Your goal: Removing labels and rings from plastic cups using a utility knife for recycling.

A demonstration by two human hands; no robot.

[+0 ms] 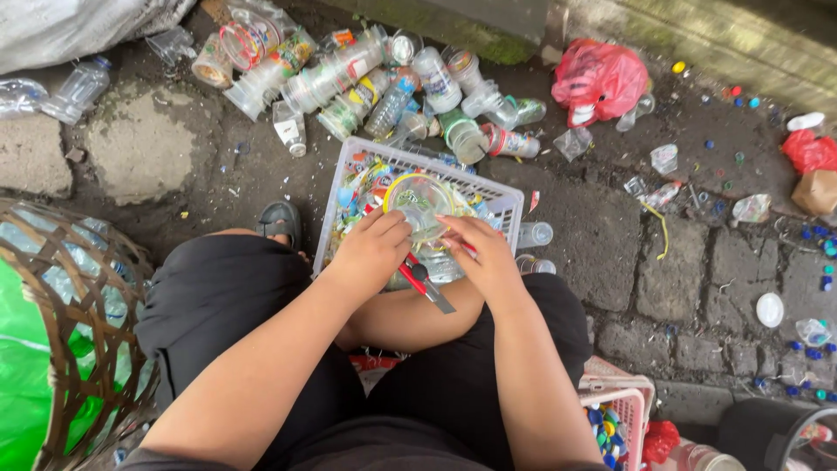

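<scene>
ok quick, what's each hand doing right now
Left hand: closed on the clear cup, with a red-handled cutter under it.
Right hand: closed on the same cup's rim.

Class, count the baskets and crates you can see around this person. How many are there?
3: a white crate under the hands, a woven basket at the left edge, a pink crate of caps lower right. Others may lie out of view.

Both forearms extend forward, converging. Left hand [373, 249] curled, knuckles up, fingers closed. Right hand [485, 253] palm down, fingers bent.
</scene>
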